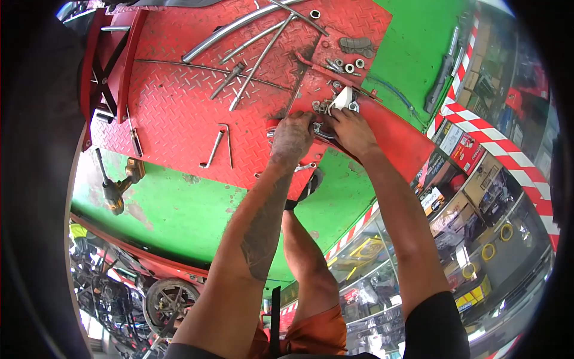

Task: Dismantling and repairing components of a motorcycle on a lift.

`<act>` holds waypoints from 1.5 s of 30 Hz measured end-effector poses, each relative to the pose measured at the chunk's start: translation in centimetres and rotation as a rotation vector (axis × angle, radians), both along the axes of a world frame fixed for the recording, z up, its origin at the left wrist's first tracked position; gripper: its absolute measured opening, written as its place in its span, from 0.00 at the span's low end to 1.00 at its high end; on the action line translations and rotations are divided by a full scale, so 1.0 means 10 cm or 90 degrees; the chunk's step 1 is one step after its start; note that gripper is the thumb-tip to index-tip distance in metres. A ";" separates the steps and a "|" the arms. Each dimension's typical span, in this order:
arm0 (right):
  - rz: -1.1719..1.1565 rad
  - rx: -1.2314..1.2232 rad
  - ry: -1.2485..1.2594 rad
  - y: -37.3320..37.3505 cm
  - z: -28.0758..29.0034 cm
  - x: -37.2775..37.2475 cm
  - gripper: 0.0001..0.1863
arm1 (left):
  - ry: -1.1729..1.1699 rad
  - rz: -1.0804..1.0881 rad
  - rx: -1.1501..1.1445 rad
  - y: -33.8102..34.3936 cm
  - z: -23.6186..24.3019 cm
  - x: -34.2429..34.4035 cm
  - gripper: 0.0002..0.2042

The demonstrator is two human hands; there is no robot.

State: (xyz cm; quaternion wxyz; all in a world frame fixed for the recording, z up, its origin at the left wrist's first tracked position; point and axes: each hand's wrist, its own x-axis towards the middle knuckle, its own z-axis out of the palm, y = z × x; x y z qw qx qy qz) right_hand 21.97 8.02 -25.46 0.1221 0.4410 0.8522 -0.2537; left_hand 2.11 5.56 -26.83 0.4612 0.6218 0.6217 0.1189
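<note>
My left hand [293, 139] and my right hand [353, 133] come together over the right part of the red work platform [173, 119]. Between them is a small silver-and-dark metal part [323, 130], and the fingers of both hands are closed about it. The hands hide much of its shape. Just beyond my right fingers lies a white piece [342, 97], its kind unclear, with small metal fittings [323, 106] beside it. Farther off are several metal rings [350, 68] and dark brake pads [356, 44]. A wrench [306, 167] lies below my left hand.
A T-shaped bar [263, 63], a chrome tube [230, 37], a socket wrench [212, 149] and a screwdriver [136, 142] lie on the platform. A cordless power tool [116, 190] rests on the green floor [179, 209]. Glass display cases [478, 209] stand at right.
</note>
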 end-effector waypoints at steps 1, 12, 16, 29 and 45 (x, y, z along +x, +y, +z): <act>0.002 0.000 0.000 0.03 0.02 0.00 0.17 | 0.004 -0.007 -0.001 -0.01 0.01 0.00 0.10; -0.601 -0.411 0.308 -0.13 0.34 0.02 0.17 | -0.030 -0.009 -0.065 0.01 0.06 -0.11 0.11; -0.687 -0.299 0.374 -0.29 0.27 0.09 0.15 | -0.128 -0.020 -0.065 0.08 0.04 -0.19 0.11; -0.531 -0.048 0.262 -0.79 2.10 -0.15 0.37 | -0.342 0.079 -0.441 -0.22 1.16 0.14 0.13; -0.675 -0.225 0.043 -4.45 2.99 1.43 0.21 | -0.146 0.134 -0.041 1.29 3.54 -0.56 0.22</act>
